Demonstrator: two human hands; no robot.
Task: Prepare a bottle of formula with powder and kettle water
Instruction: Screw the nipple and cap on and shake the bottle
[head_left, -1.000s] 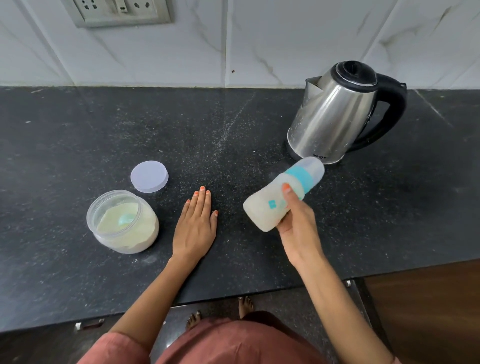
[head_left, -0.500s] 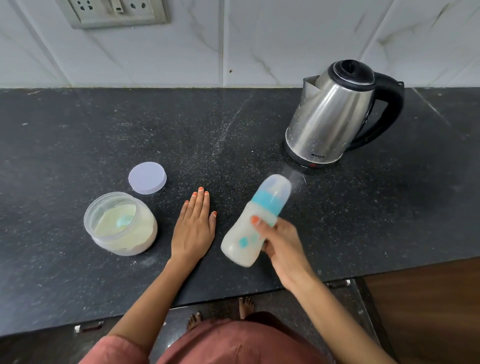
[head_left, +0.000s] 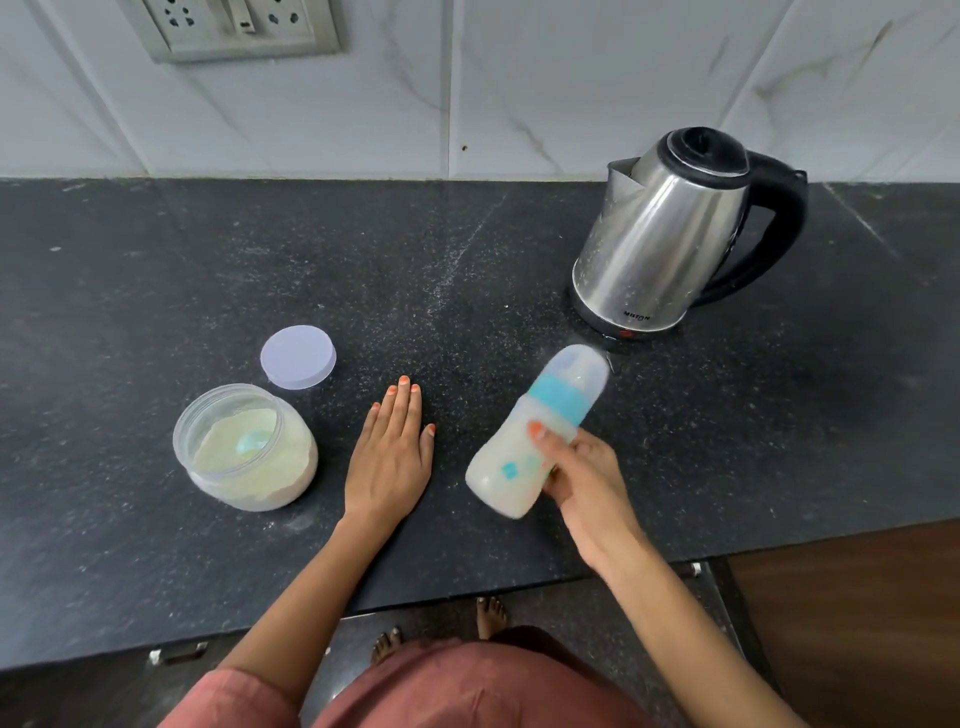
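One capped clear plastic baby bottle with a blue collar, full of milky liquid, tilts above the black speckled tabletop, gripped by the right hand. One open clear round jar holds pale powder and a blue scoop. The left hand lies flat, fingers straight. One steel kettle stands behind.

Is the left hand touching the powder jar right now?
Apart. The head view shows a strip of dark counter between the left hand and the powder jar.
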